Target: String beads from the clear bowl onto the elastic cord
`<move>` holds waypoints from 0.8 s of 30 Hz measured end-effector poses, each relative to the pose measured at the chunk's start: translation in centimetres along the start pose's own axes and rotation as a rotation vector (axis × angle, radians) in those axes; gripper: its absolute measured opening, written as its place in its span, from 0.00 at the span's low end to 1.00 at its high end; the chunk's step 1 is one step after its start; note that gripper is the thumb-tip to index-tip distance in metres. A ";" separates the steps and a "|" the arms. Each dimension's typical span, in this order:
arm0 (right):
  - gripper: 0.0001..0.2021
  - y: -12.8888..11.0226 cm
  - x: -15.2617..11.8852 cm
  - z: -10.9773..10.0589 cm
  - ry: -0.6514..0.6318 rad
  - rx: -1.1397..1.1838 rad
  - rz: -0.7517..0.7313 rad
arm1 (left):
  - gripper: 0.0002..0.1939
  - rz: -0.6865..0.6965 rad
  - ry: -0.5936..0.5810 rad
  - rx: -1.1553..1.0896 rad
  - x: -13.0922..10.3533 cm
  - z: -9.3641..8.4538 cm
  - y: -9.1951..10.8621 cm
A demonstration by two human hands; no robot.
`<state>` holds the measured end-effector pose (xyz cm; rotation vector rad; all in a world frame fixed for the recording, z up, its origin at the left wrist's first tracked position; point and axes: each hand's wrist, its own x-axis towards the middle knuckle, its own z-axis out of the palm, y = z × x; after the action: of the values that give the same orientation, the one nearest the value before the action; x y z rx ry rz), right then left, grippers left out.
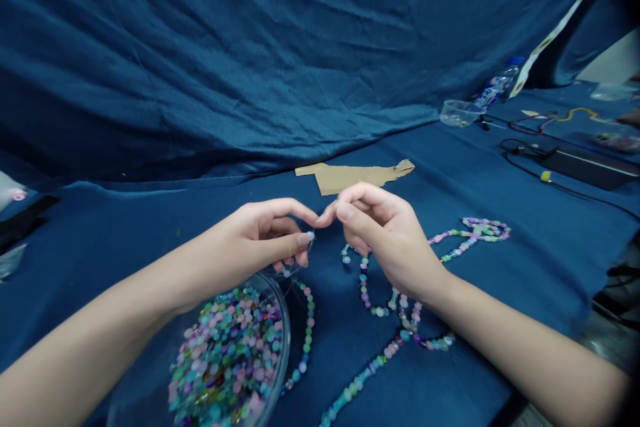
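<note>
My left hand (273, 233) is closed on a clear beading string (311, 255), its loops showing around the curled fingers. A pale bead (311, 235) sits at the tip of that thumb. Beside it, my right hand (377, 227) pinches thumb and index finger together; whatever is between them is too small to make out. The index fingertips of both hands meet. Under the left wrist stands a clear round tub (286, 340) holding many small coloured beads (225, 353). A strand of beads (309, 320) curves down beside the tub's right rim.
A long beaded strand (370, 368) winds over the blue cloth, partly under my right arm. Torn cardboard (345, 179) lies beyond my hands. Farther right are a clear cup (457, 113), a bottle (500, 83), cables and a black adapter (590, 165). A blue curtain (225, 47) hangs behind.
</note>
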<state>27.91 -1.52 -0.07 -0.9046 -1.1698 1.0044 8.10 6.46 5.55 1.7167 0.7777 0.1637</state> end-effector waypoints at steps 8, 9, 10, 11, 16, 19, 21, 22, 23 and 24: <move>0.08 0.0 0.2 -0.2 0.017 0.016 -0.020 | 0.10 0.054 0.023 -0.115 -0.1 0.0 -0.1; 0.08 0.0 0.2 -0.2 0.021 0.020 -0.023 | 0.09 0.064 0.035 -0.136 -0.1 0.0 -0.1; 0.08 0.0 0.2 -0.2 0.024 0.023 -0.024 | 0.08 0.073 0.041 -0.152 -0.1 0.0 -0.1; 0.08 0.0 0.2 -0.2 0.027 0.026 -0.024 | 0.08 0.076 0.041 -0.167 -0.1 -0.1 -0.2; 0.09 -0.1 0.1 -0.3 0.040 0.019 -0.014 | 0.09 0.055 -0.001 -0.222 -0.1 -0.3 -0.4; 0.09 -0.1 0.1 -0.3 0.035 0.020 -0.015 | 0.05 0.049 -0.001 -0.255 0.0 -0.2 -0.2; 0.09 -0.1 0.1 -0.2 0.035 0.028 -0.014 | 0.07 0.036 0.016 -0.265 0.0 0.0 0.0; 0.09 -0.1 0.2 -0.2 0.037 0.030 -0.013 | 0.08 0.026 0.029 -0.267 0.1 0.1 0.1; 0.09 -0.1 0.2 -0.2 0.039 0.031 -0.013 | 0.09 0.020 0.043 -0.272 0.1 0.1 0.2; 0.09 -0.1 0.2 -0.2 0.041 0.031 -0.013 | 0.09 0.015 0.058 -0.281 0.1 0.2 0.3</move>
<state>28.11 -1.38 0.09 -0.8884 -1.1217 0.9861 8.39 6.33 5.70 1.4570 0.7464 0.3191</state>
